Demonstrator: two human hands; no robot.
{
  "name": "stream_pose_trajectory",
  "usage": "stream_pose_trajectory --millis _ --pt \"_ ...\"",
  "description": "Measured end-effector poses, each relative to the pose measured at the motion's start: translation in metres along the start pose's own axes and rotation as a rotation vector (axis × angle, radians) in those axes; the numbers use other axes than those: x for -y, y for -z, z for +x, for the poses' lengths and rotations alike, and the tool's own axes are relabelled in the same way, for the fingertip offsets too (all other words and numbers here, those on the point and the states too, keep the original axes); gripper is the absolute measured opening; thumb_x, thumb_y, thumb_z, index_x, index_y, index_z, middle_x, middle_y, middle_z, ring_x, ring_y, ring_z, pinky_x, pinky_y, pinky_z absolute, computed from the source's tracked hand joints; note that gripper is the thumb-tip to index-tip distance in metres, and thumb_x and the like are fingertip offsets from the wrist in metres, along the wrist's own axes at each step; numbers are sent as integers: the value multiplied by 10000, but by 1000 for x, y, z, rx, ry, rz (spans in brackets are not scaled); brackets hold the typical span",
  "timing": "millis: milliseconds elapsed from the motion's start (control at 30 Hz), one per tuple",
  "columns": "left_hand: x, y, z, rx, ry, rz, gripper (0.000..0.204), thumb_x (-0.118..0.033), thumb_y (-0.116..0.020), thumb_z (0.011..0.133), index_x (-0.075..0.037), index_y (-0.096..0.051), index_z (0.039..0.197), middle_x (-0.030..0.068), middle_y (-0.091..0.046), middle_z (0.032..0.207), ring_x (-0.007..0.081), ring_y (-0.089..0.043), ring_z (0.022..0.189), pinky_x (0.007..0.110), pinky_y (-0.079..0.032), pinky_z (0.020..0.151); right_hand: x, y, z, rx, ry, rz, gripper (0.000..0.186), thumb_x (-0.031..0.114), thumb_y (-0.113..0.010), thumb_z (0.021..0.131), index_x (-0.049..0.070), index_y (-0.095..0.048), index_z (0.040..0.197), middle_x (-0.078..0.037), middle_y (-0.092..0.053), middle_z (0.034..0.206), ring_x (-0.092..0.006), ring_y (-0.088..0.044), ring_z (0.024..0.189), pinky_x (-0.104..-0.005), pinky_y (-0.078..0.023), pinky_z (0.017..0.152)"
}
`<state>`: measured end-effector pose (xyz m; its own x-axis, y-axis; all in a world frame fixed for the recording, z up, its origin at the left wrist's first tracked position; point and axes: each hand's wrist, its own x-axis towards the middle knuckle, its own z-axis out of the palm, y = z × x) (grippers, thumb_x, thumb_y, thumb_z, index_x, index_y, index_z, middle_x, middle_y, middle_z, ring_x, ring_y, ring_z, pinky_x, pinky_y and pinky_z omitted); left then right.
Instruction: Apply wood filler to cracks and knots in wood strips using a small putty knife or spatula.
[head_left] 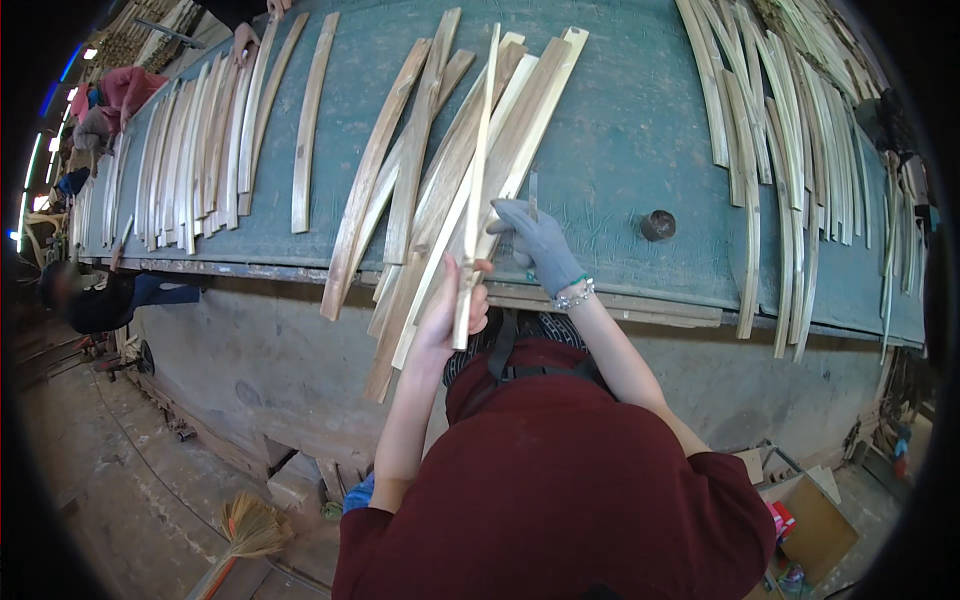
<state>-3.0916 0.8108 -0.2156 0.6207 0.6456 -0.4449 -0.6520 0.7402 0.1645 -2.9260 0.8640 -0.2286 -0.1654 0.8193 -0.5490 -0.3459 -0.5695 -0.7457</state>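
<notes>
My bare left hand [455, 308] is closed around the near end of a long, narrow wooden strip [483, 150]. The strip stands on edge and reaches away over a loose pile of wooden strips [440, 190], some of which overhang the table's near edge. Just right of the held strip is my right hand [540, 245], in a grey glove with a beaded bracelet at the wrist. Its fingers are bent around a thin, flat metal blade [533, 190] that sticks up past them; the rest of that tool is hidden. Its fingertips come close to the strip, and I cannot tell whether they touch.
The long green table [610, 130] carries rows of strips at left [205, 150] and right [790, 150]. A dark round cup [657, 226] stands right of my glove. Other people work at the far side and left end [120, 300]. A broom [250, 530] lies on the floor.
</notes>
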Motion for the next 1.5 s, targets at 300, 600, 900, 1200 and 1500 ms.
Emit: stream_pose_trajectory --millis 300,600,900,1200,1500 --pt "11 -45 2 -290 -14 330 445 -473 -328 905 -102 -347 1150 46 -473 609 100 -455 443 226 -404 411 1 -10 7 50 -51 79 355 256 -520 849 27 -511 1120 -99 -607 915 -95 -532 694 -183 -398 499" --pt "24 -44 -16 28 72 490 889 -38 -643 764 -151 -7 1375 85 -538 842 130 -544 607 266 -488 497 20 -23 -10 -34 42 210 440 376 -523 851 4 -504 1085 -117 -609 899 -88 -542 664 -220 -456 555" --pt "12 10 -10 -540 -572 1973 647 -188 -700 698 -101 -400 1264 132 -482 918 253 -481 831 346 -424 714 4 35 -5 -175 206 -74 360 297 -510 863 -25 -576 1010 -65 -616 830 -87 -539 708 -224 -444 649" --pt "-4 86 -23 -944 -707 2304 451 -314 -537 834 -53 -444 1190 170 -511 899 316 -497 806 374 -421 658 -22 106 -10 -426 -90 -455 286 253 -610 808 24 -590 978 -49 -603 731 -84 -537 643 -230 -438 588" --pt "-21 10 -41 -376 -72 684 458 -404 -259 944 -4 -480 963 94 -566 681 145 -567 528 267 -491 480 -11 96 -7 -607 465 -597 288 217 -601 790 -9 -606 969 -62 -643 767 -95 -569 648 -215 -444 601"
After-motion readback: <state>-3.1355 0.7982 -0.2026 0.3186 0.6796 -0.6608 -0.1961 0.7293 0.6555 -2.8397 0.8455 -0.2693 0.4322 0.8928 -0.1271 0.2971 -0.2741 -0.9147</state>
